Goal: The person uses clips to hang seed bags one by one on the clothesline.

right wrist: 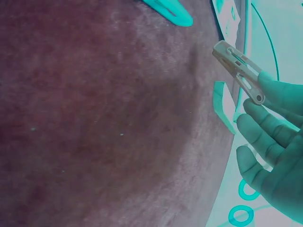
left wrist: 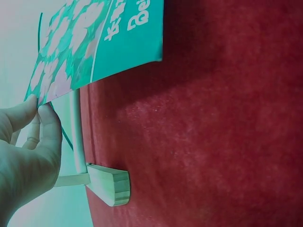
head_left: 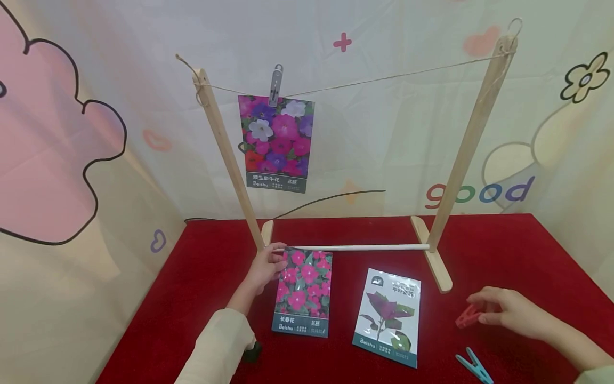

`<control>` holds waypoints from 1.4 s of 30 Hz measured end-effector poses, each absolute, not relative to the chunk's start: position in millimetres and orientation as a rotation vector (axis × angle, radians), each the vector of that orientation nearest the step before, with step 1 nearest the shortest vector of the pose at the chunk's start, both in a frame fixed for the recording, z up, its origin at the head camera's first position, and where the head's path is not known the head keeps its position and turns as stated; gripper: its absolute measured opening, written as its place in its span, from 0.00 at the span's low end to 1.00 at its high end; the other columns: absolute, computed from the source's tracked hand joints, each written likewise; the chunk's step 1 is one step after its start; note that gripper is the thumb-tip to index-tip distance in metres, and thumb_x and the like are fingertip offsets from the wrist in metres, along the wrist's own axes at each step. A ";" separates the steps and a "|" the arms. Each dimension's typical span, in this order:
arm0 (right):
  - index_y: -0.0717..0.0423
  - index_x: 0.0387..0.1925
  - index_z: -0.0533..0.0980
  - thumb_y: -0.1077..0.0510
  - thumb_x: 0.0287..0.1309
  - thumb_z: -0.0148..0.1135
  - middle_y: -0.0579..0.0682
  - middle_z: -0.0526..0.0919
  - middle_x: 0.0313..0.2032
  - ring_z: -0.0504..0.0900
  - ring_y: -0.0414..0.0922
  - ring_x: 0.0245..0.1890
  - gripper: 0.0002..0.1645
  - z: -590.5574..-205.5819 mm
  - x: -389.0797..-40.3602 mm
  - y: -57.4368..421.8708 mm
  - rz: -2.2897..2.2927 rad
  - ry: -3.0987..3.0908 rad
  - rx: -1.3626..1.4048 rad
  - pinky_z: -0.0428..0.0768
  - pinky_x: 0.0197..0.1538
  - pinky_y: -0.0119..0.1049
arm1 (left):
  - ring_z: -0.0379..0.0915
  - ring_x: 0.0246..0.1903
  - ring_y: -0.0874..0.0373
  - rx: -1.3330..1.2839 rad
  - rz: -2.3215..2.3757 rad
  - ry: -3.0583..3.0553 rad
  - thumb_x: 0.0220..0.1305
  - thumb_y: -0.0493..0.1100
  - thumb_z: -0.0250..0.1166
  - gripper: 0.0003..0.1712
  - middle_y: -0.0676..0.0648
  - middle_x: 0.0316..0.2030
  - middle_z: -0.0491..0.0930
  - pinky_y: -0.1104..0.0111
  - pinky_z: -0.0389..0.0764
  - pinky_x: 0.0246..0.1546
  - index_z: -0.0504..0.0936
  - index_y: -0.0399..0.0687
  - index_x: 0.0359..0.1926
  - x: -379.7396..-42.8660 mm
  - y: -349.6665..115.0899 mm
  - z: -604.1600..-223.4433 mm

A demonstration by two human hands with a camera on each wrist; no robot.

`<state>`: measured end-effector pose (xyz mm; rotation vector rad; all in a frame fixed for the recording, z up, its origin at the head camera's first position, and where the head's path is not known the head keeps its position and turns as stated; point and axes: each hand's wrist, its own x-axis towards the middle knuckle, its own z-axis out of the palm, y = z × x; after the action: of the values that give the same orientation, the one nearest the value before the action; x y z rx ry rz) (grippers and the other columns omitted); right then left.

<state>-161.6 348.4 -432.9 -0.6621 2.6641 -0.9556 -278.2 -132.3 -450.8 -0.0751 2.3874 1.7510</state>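
My left hand (head_left: 266,266) pinches the left edge of a seed packet (head_left: 303,290) with pink flowers on it. In the left wrist view thumb and fingers grip that packet (left wrist: 78,52) near its corner, raised above the red cloth. Over the right side of the table, my right hand (head_left: 510,312) holds a red clothespin (head_left: 468,317) between thumb and fingers. The right wrist view shows this clothespin (right wrist: 239,71) pointing away from the fingertips. Another seed packet (head_left: 387,318), white with a purple-leaved plant, lies between the hands. A blue clothespin (head_left: 474,366) lies near the right hand.
Behind the hands stands a wooden frame (head_left: 472,144) with a string (head_left: 384,79) tied between its posts. A grey clothespin (head_left: 275,85) hangs a petunia seed packet (head_left: 277,144) from the string. A white rod (head_left: 374,247) joins the feet. Red cloth (head_left: 192,298) covers the table.
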 end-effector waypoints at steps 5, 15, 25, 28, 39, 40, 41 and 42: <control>0.67 0.44 0.71 0.59 0.49 0.61 0.45 0.77 0.32 0.71 0.29 0.28 0.22 -427.0 -164.2 343.7 -0.965 2.670 -0.645 0.74 0.27 0.26 | 0.71 0.41 0.53 -0.039 1.777 2.395 0.57 0.36 0.58 0.24 0.44 0.42 0.73 0.66 0.78 0.37 0.68 0.55 0.55 -275.9 -132.4 -446.3; 0.66 0.46 0.70 0.57 0.49 0.61 0.49 0.78 0.35 0.73 0.28 0.30 0.23 -415.0 -171.4 335.3 -0.953 2.696 -0.616 0.76 0.30 0.26 | 0.72 0.40 0.53 -0.004 1.840 2.358 0.58 0.35 0.57 0.25 0.43 0.43 0.73 0.64 0.78 0.39 0.67 0.53 0.57 -272.7 -130.3 -435.3; 0.64 0.46 0.71 0.53 0.47 0.63 0.49 0.78 0.36 0.75 0.32 0.32 0.25 -402.2 -178.4 324.5 -0.926 2.759 -0.586 0.77 0.32 0.26 | 0.71 0.39 0.53 0.008 1.847 2.405 0.57 0.36 0.58 0.24 0.41 0.42 0.73 0.65 0.78 0.38 0.67 0.54 0.56 -272.1 -126.2 -426.5; 0.62 0.46 0.71 0.53 0.47 0.63 0.49 0.78 0.36 0.76 0.33 0.32 0.25 -398.4 -179.9 321.6 -0.921 2.783 -0.593 0.77 0.32 0.26 | 0.71 0.39 0.53 0.019 1.864 2.399 0.57 0.36 0.58 0.25 0.41 0.42 0.73 0.65 0.78 0.38 0.67 0.53 0.56 -271.8 -125.3 -424.1; 0.58 0.45 0.71 0.55 0.47 0.64 0.46 0.78 0.35 0.76 0.35 0.33 0.22 -382.3 -188.5 309.2 -0.870 2.873 -0.654 0.77 0.32 0.25 | 0.73 0.39 0.53 0.122 1.908 2.360 0.57 0.35 0.58 0.25 0.40 0.43 0.71 0.64 0.79 0.38 0.65 0.51 0.56 -264.1 -116.1 -404.1; 0.58 0.45 0.71 0.54 0.47 0.64 0.46 0.78 0.35 0.76 0.35 0.33 0.23 -380.5 -189.2 308.0 -0.869 2.878 -0.653 0.77 0.32 0.25 | 0.73 0.39 0.53 0.129 1.910 2.353 0.57 0.35 0.58 0.25 0.40 0.44 0.71 0.63 0.79 0.38 0.65 0.50 0.57 -263.8 -115.6 -402.4; 0.58 0.45 0.72 0.54 0.46 0.64 0.46 0.78 0.35 0.76 0.35 0.33 0.23 -378.7 -189.9 307.0 -0.868 2.881 -0.648 0.77 0.32 0.25 | 0.73 0.39 0.53 0.130 1.911 2.348 0.57 0.35 0.58 0.25 0.39 0.44 0.71 0.63 0.79 0.39 0.65 0.50 0.57 -263.5 -115.0 -400.9; 0.58 0.45 0.71 0.53 0.46 0.64 0.46 0.78 0.35 0.76 0.35 0.33 0.23 -377.1 -190.5 306.3 -0.872 2.881 -0.644 0.77 0.32 0.25 | 0.73 0.39 0.52 0.132 1.911 2.346 0.57 0.35 0.58 0.25 0.39 0.44 0.71 0.62 0.79 0.39 0.65 0.50 0.57 -263.6 -114.6 -399.7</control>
<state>-190.5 306.3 -377.1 -0.6440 2.8812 -0.8716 -263.6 -114.6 -399.7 0.1320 2.3462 1.9107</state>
